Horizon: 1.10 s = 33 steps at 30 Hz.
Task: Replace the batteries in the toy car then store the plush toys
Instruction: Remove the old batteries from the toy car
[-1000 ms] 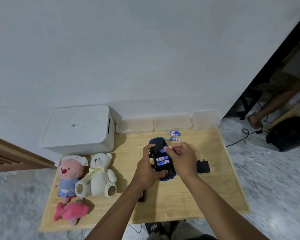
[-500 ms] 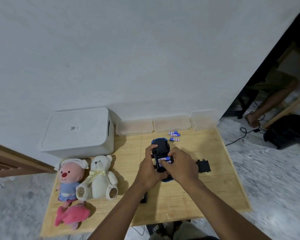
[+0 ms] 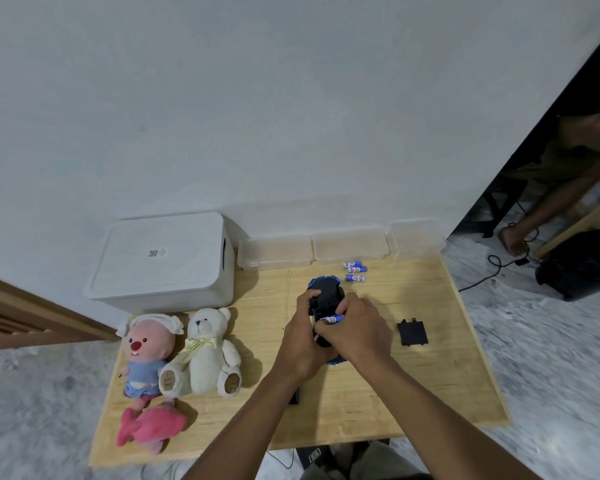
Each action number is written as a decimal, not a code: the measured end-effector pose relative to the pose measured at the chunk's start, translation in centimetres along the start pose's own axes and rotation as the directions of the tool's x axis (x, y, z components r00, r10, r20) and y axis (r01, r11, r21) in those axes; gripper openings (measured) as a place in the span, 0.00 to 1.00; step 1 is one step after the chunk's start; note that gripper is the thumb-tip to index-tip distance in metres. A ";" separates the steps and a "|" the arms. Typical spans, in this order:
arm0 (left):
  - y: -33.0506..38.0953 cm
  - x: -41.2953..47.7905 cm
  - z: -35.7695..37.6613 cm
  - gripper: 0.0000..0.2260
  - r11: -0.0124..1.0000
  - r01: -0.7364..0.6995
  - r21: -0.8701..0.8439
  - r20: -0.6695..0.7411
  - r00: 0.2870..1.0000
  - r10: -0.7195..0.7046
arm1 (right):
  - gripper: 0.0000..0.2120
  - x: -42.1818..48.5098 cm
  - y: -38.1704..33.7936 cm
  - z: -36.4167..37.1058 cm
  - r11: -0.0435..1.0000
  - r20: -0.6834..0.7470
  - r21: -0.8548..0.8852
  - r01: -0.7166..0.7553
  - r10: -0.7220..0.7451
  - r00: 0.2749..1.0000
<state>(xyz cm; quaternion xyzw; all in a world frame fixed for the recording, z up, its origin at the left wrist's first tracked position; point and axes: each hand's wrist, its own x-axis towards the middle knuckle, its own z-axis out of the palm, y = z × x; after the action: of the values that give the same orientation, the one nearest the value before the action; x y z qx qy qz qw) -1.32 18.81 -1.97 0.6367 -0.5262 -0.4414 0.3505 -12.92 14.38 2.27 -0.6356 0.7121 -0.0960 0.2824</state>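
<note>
The blue toy car [image 3: 324, 292] lies upside down on the wooden table [image 3: 378, 393], its black underside up. My left hand [image 3: 300, 336] grips the car's left side. My right hand [image 3: 355, 329] presses on a blue-and-white battery [image 3: 333, 319] in the car's open bay. Three more batteries [image 3: 354, 270] lie behind the car. The black battery cover [image 3: 412, 333] rests to the right. At the left sit a pink plush doll [image 3: 146, 353], a white teddy bear [image 3: 206, 351] and a pink plush fish [image 3: 149, 427].
A white lidded storage box [image 3: 160, 261] stands at the table's back left. Three clear plastic tubs [image 3: 347, 249] line the wall. A dark object [image 3: 294, 396] lies under my left forearm. Another person's leg [image 3: 548, 209] and cables are on the floor at right.
My right hand has moved down from above the car onto its battery bay, pushing a battery in. The left hand keeps its hold on the car, which shifted slightly.
</note>
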 end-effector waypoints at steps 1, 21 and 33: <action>0.0 0.0 0.0 0.46 1.000 0.004 0.002 0.000 1.000 -0.004 | 0.19 0.1 0.0 0.1 1.000 0.005 0.010 -0.004 0.004 1.000; -0.4 0.0 0.3 0.45 1.000 0.007 0.025 -0.001 1.000 -0.007 | 0.22 0.4 0.1 -0.8 1.000 0.070 0.029 -0.007 0.005 0.998; -0.5 -0.1 -0.2 0.45 0.999 0.031 0.032 -0.017 0.999 -0.030 | 0.14 0.9 1.1 -1.2 0.999 0.085 0.048 0.025 -0.029 0.996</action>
<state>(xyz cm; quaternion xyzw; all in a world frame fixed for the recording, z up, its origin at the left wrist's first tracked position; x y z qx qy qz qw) -1.01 19.00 -2.31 0.6538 -0.5206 -0.4330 0.3377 -14.52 13.48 2.47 -0.6420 0.6881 -0.0892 0.3262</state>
